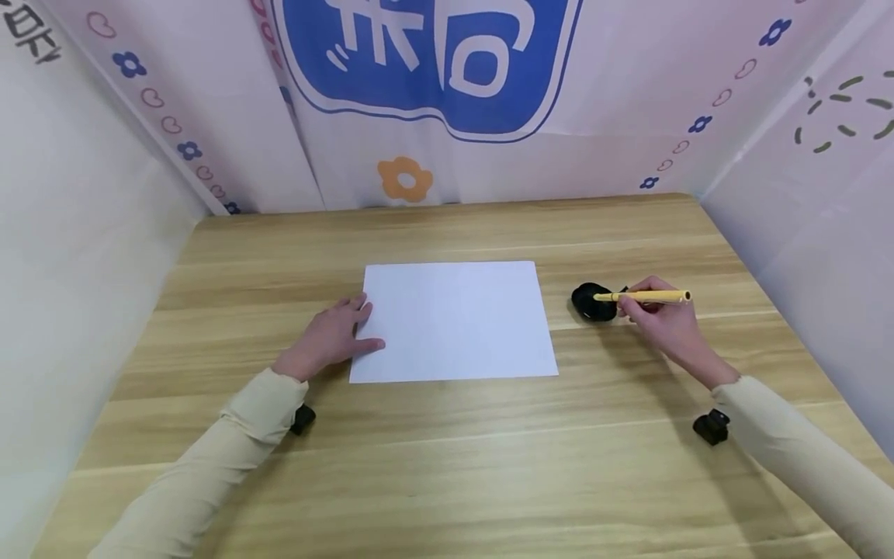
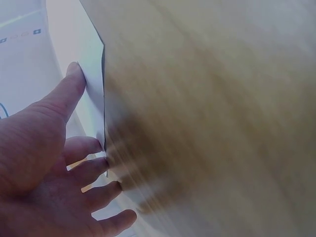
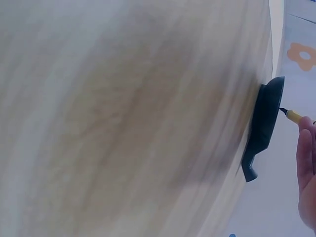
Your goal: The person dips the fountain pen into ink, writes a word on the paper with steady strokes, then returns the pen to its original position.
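Note:
A white sheet of paper (image 1: 457, 322) lies flat on the wooden table. At its left edge rests my left hand (image 1: 335, 334), thumb on the paper and fingers spread; the left wrist view shows the thumb (image 2: 64, 91) on the sheet and the fingertips along its edge. To the right of the paper sits a small black ink dish (image 1: 585, 307) with a short handle. My right hand (image 1: 667, 322) pinches a yellow writing brush (image 1: 656, 296), held low and nearly level in the head view. Its dark tip (image 3: 283, 111) is right at the rim of the dish in the right wrist view.
The wooden table (image 1: 447, 466) spreads around the paper, with a printed backdrop (image 1: 559, 171) at its far edge. Pale panels stand on the left (image 1: 91, 233) and right (image 1: 824, 233). Small black wrist cameras (image 1: 711, 427) hang under both sleeves.

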Available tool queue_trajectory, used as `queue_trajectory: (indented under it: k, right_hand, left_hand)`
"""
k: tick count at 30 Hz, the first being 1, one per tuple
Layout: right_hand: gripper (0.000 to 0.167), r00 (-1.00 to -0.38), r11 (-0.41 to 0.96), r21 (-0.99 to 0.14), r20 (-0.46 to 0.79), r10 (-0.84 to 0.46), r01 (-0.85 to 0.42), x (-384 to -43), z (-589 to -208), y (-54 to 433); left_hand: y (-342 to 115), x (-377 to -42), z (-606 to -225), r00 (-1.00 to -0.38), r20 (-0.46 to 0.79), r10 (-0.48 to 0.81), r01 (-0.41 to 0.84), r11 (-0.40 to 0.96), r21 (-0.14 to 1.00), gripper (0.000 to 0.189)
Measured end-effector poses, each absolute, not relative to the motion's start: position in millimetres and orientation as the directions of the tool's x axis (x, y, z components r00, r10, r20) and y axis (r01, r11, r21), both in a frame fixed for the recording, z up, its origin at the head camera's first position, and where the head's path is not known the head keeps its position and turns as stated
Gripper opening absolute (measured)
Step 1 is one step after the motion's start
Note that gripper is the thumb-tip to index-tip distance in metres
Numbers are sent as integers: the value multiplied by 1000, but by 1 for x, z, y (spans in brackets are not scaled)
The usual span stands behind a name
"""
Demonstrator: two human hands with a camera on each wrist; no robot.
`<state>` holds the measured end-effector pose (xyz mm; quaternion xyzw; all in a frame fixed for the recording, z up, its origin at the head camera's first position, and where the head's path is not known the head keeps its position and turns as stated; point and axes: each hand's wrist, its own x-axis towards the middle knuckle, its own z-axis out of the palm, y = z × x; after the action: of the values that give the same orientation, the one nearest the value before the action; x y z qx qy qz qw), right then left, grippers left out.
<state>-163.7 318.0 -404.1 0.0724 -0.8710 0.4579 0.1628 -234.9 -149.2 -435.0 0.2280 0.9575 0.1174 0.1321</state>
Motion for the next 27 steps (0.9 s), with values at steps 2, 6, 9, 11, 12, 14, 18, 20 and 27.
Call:
queue_trajectory:
  k: [2,6,9,11,12,14,18,20,27]
  right_hand:
    - [5,-937,584,-765,348,20,-272,-165,-403,316]
    - [6,-940,600,-757,341,23,-260,-167,-401,311]
    - [7,-942,594,-764,335,31,-253,-169,-398,306]
    - [8,-942,581,-772,334,26,-257,-171,-397,301]
    - [8,-943,571,-779,331,21,-260,-172,-396,299]
    - [9,-944,548,-791,329,7,-271,-174,-395,294]
    - [10,-944,524,-801,329,-18,-289,-178,-394,284]
    - [10,-944,521,-801,329,-26,-294,-180,-395,280]
    - [12,-951,506,-814,306,-40,-284,-185,-397,268]
  left_hand:
    - [-149,-235,-434,-860,-201,469,406,868,287,76]
    - [-149,-235,-433,-858,-203,472,408,866,288,76]
    - [-148,-236,-433,-858,-201,473,409,865,290,76]
    - [-147,-236,-433,-859,-201,470,408,867,285,76]
    - [-147,-236,-433,-861,-201,468,405,869,285,76]
    - [-147,-236,-433,-863,-203,462,401,872,279,76]
    - [-148,-235,-434,-865,-209,457,396,876,276,76]
    - [-149,-235,-434,-864,-208,458,397,875,277,77]
    - [-152,-235,-437,-862,-192,470,417,871,258,75]
